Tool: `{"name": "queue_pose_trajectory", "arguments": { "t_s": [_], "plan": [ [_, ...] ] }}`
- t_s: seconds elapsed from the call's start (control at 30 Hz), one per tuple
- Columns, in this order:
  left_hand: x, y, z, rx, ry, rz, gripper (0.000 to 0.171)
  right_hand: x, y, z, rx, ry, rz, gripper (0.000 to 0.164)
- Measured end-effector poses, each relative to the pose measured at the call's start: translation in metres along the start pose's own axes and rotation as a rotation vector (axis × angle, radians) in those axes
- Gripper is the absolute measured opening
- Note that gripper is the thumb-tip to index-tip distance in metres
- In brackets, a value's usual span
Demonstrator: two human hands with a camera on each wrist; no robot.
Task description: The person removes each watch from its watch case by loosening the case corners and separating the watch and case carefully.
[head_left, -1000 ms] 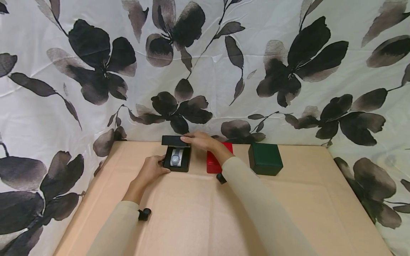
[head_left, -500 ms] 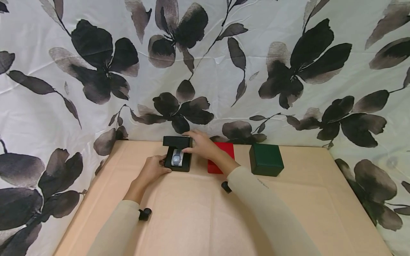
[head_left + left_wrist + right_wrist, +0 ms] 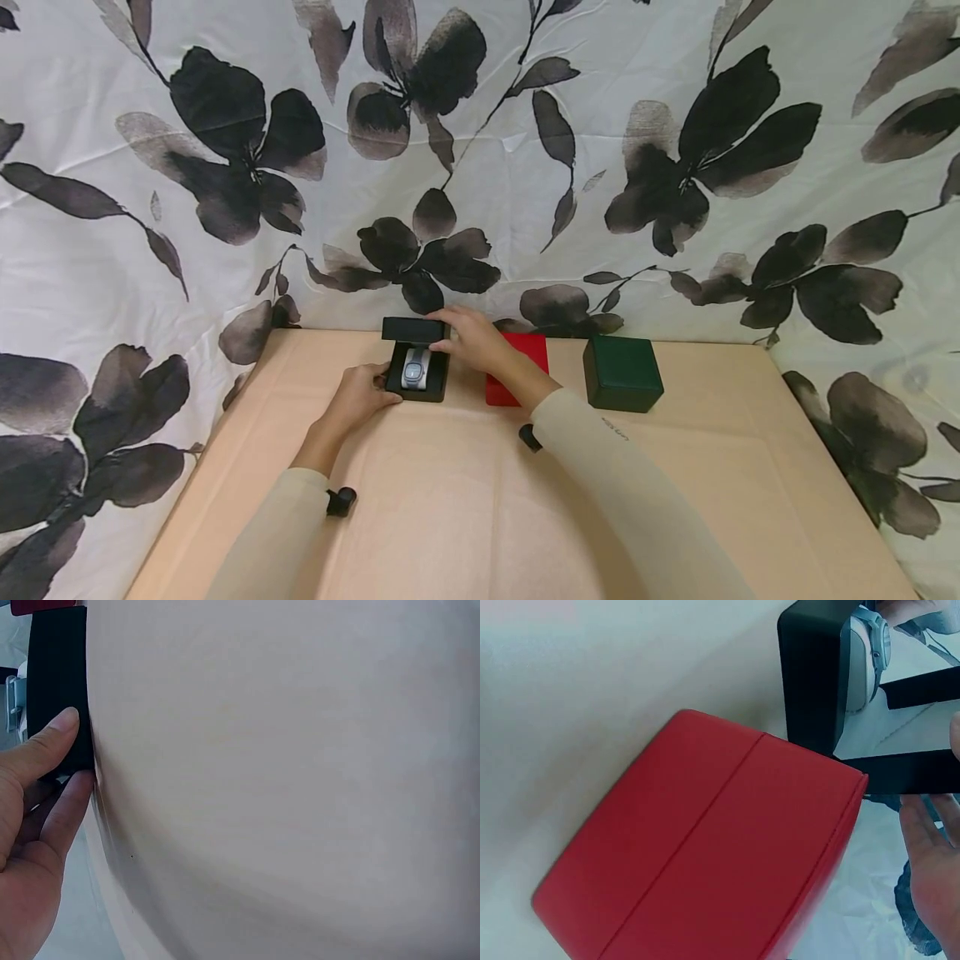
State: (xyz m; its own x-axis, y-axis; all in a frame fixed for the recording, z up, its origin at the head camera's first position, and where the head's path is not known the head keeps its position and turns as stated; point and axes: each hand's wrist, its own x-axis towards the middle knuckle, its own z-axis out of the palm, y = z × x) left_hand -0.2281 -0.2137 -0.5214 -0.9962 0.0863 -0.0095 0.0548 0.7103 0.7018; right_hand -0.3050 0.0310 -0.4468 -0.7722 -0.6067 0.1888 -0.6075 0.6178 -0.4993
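Note:
A small black watch box (image 3: 394,385) stands with its lid (image 3: 405,330) raised. Inside it, a silver wristwatch (image 3: 414,372) sits round a pale cushion. My left hand (image 3: 357,397) grips the box at its left front corner; in the left wrist view the thumb (image 3: 61,724) lies on the front wall and fingers curl round the side. My right hand (image 3: 476,340) pinches the lid at its right end, thumb below and fingers above. In the right wrist view the lid (image 3: 904,772) shows between thumb and fingers.
A red box (image 3: 501,392) stands right of the watch box, partly under my right forearm. Further right is a dark green box (image 3: 622,373). The tan table (image 3: 450,500) ends at a floral cloth (image 3: 517,192) hanging behind it.
My right hand shifted slightly right on the lid. Its thumb dropped toward the watch, then rose back to the lid. The left hand keeps its grip on the box.

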Motion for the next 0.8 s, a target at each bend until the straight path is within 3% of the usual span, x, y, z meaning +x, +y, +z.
{"name": "queue_pose_trajectory", "arguments": {
  "t_s": [0.8],
  "plan": [
    [-0.004,-0.002,-0.006,0.030,-0.026,0.031,0.072,0.016,0.000,-0.015,0.078,-0.054,0.122,0.046]
  ]
}}
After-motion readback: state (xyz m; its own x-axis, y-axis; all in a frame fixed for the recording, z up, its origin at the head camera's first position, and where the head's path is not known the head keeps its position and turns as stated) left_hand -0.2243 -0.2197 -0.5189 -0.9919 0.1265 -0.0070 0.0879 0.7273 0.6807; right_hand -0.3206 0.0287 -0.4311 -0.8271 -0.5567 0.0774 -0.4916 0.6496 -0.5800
